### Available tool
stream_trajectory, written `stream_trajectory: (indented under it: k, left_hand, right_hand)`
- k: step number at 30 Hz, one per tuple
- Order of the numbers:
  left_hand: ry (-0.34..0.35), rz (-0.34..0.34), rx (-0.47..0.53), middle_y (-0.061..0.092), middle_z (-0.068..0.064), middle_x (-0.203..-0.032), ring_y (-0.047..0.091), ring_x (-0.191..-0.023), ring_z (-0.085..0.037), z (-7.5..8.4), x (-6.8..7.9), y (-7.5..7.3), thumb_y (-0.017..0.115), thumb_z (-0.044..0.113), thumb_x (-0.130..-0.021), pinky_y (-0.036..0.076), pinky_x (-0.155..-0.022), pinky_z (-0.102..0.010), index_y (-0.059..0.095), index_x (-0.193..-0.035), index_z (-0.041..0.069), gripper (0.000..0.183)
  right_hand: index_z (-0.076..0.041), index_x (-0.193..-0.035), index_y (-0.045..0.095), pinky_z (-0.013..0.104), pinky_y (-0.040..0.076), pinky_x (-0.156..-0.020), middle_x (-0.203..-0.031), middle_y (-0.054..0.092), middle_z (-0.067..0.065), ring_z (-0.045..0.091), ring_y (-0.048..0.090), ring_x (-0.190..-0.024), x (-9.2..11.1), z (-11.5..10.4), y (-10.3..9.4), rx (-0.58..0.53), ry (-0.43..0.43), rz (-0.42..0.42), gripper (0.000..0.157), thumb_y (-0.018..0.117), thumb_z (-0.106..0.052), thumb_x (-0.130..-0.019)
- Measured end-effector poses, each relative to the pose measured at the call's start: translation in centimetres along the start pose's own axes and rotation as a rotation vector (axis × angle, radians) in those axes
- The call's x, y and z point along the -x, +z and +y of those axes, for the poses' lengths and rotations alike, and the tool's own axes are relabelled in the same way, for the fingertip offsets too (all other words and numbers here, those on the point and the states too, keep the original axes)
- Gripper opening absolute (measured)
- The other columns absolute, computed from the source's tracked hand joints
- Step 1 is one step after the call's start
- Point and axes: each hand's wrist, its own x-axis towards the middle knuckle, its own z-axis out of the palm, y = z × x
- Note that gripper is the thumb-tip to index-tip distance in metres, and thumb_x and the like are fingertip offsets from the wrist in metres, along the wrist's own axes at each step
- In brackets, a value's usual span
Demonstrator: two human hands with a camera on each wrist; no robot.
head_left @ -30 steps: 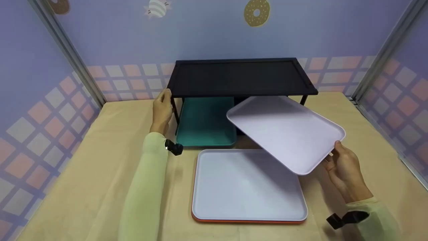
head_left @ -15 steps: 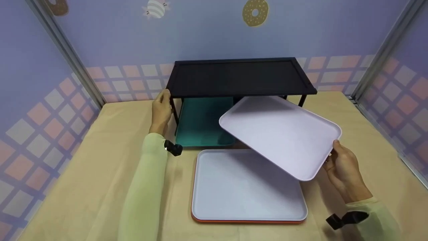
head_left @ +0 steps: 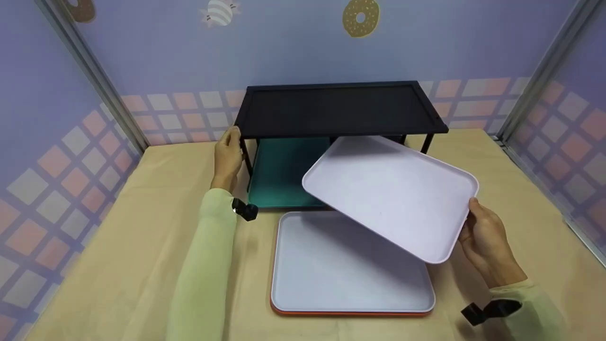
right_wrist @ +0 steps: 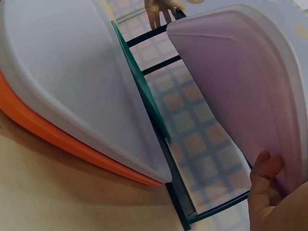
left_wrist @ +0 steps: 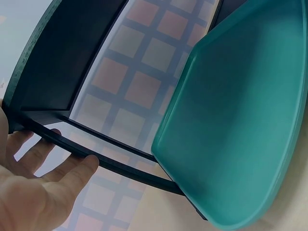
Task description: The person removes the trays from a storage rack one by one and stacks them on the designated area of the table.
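One tilted lilac tray [head_left: 393,196] is pinched by the right hand [head_left: 487,241], lower right; left of centre, the left hand [head_left: 227,158] grips the black rack [head_left: 334,110].

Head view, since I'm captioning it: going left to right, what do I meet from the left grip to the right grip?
Left grip, green tray, held lilac tray, right grip; black shelf and tray stack omitted, overlapping.
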Motion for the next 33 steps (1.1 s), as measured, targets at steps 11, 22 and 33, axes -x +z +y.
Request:
stream_trajectory:
  k: [11,22,33]
  left_hand:
    - [-0.024,-0.004,0.011,0.028,-0.003,-0.168,0.034,-0.150,-0.018,0.09,-0.03,-0.02,0.035,0.047,-0.111,0.041,-0.117,-0.039,0.032,-0.162,0.020,0.058]
    - [-0.018,0.011,0.005,0.032,-0.004,-0.166,0.045,-0.137,-0.022,0.15,-0.02,0.03,0.034,0.046,-0.111,0.046,-0.108,-0.039,0.033,-0.162,0.019,0.058]
    - [0.011,0.009,-0.001,0.033,-0.005,-0.166,0.046,-0.137,-0.024,-0.16,0.01,-0.06,0.036,0.049,-0.110,0.046,-0.107,-0.041,0.036,-0.161,0.022,0.058]
  right_hand:
    - [-0.004,-0.117,0.061,0.021,0.056,-0.088,-0.108,0.064,0.000,0.009,0.065,-0.100,0.01,0.15,0.10,0.053,0.005,0.003,0.034,0.044,-0.032,-0.110]
    - [-0.005,-0.119,0.059,0.020,0.054,-0.088,-0.108,0.062,-0.002,0.008,0.063,-0.100,0.08,0.12,0.15,0.114,0.030,-0.014,0.034,0.041,-0.033,-0.111]
    - [-0.008,-0.114,0.062,0.019,0.052,-0.090,-0.108,0.063,-0.004,0.006,0.061,-0.101,0.00,0.30,0.25,0.122,0.038,0.001,0.031,0.045,-0.033,-0.110]
